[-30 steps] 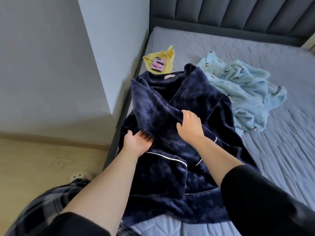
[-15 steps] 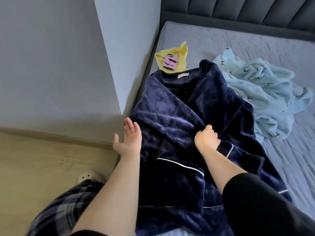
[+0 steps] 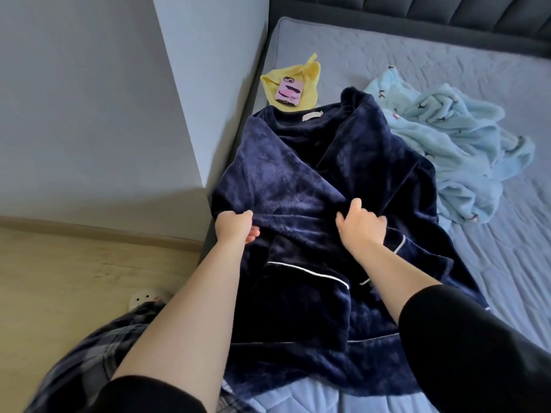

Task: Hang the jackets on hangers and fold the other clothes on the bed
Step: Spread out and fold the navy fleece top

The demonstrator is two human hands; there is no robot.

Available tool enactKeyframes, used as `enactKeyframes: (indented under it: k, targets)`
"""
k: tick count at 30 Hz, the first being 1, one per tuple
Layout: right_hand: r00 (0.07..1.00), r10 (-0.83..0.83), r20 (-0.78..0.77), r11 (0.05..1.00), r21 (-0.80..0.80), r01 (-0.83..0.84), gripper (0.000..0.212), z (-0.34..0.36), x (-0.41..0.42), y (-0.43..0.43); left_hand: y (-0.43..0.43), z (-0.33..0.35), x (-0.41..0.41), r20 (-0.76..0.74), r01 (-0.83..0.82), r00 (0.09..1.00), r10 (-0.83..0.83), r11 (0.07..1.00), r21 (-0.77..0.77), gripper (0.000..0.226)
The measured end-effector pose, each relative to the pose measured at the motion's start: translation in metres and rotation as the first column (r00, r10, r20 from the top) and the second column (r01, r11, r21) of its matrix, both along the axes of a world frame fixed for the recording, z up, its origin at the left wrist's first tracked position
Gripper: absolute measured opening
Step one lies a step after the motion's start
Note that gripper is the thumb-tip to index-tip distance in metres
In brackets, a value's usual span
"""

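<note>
The navy robe (image 3: 286, 180) lies spread along the bed's (image 3: 492, 263) left edge, both hands gripping one fold across its middle, the left hand (image 3: 234, 226) at nine o'clock and the right hand (image 3: 362, 226) at three, likely to draw it taut for folding.

plush navy robe (image 3: 298, 180), quilted matt mattress (image 3: 492, 263)
</note>
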State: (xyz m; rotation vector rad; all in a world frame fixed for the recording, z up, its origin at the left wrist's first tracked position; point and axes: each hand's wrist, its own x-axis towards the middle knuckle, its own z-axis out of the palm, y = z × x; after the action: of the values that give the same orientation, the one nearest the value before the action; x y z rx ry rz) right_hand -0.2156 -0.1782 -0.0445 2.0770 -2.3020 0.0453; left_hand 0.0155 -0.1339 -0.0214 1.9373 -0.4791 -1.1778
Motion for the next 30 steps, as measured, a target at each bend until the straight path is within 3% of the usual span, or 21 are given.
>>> enactKeyframes:
  k: [1,3,5,6,8,10,11,13,16,18,20,22,25,28,30]
  targets:
    - [1.000,-0.020,0.006,0.999,-0.030,0.020,0.035,0.002,-0.003,0.002,0.005,-0.001,0.002,0.202,0.030,0.979,-0.025,0.999,-0.023,0.014]
    - [0.999,0.004,0.042,0.996,-0.091,0.000,0.052,0.002,-0.006,0.010,0.010,0.002,-0.002,0.563,0.085,0.826,-0.002,0.989,-0.121,0.018]
    - [0.986,0.157,0.062,0.972,-0.187,-0.143,0.060,0.003,-0.003,0.024,0.010,0.015,-0.021,0.764,0.255,0.639,0.091,0.912,-0.322,0.012]
    - [0.968,0.244,0.060,0.948,-0.224,-0.225,0.061,0.003,-0.001,0.031,0.009,0.017,-0.034,0.840,0.421,0.540,0.059,0.845,-0.330,0.020]
    - [0.930,0.366,0.032,0.914,-0.199,-0.353,0.058,-0.001,-0.002,0.041,0.013,0.007,-0.057,0.933,0.717,0.296,-0.205,0.692,-0.075,0.045]
    - [0.942,0.336,0.019,0.941,-0.043,-0.335,0.055,-0.009,-0.017,0.050,0.026,-0.016,-0.067,0.853,0.763,0.081,-0.516,0.583,0.279,0.056]
    - [0.963,0.271,0.014,0.962,0.019,-0.271,0.056,-0.014,-0.029,0.053,0.033,-0.028,-0.066,0.799,0.747,0.042,-0.600,0.550,0.374,0.057]
    - [0.998,0.061,0.030,0.995,0.078,-0.063,0.058,-0.019,-0.056,0.061,0.042,-0.040,-0.063,0.780,0.733,0.036,-0.625,0.547,0.404,0.058]
    - [0.947,-0.264,0.181,0.960,0.141,0.241,0.062,-0.014,-0.067,0.068,0.042,-0.039,-0.065,0.813,0.707,0.031,-0.582,0.588,0.393,0.059]
    - [0.950,-0.185,0.252,0.983,0.024,0.185,0.064,-0.009,-0.049,0.073,0.043,-0.038,-0.069,0.844,0.679,0.012,-0.537,0.624,0.387,0.060]
    - [0.971,0.089,0.222,0.992,-0.113,-0.065,0.061,-0.007,-0.030,0.082,0.050,-0.038,-0.072,0.874,0.696,-0.025,-0.485,0.620,0.364,0.060]
    - [0.970,0.188,0.153,0.982,-0.057,-0.181,0.057,-0.015,-0.031,0.092,0.057,-0.043,-0.069,0.870,0.731,-0.055,-0.490,0.574,0.369,0.059]
    - [0.980,-0.081,0.179,0.991,0.117,0.060,0.057,-0.031,-0.063,0.108,0.067,-0.051,-0.063,0.829,0.732,-0.043,-0.557,0.547,0.406,0.059]
    - [0.930,-0.261,0.259,0.964,0.114,0.239,0.060,-0.028,-0.066,0.108,0.068,-0.046,-0.065,0.839,0.713,-0.047,-0.543,0.570,0.409,0.059]
    - [0.904,-0.290,0.313,0.957,0.099,0.272,0.061,-0.021,-0.053,0.100,0.069,-0.039,-0.068,0.855,0.700,-0.062,-0.514,0.588,0.405,0.060]
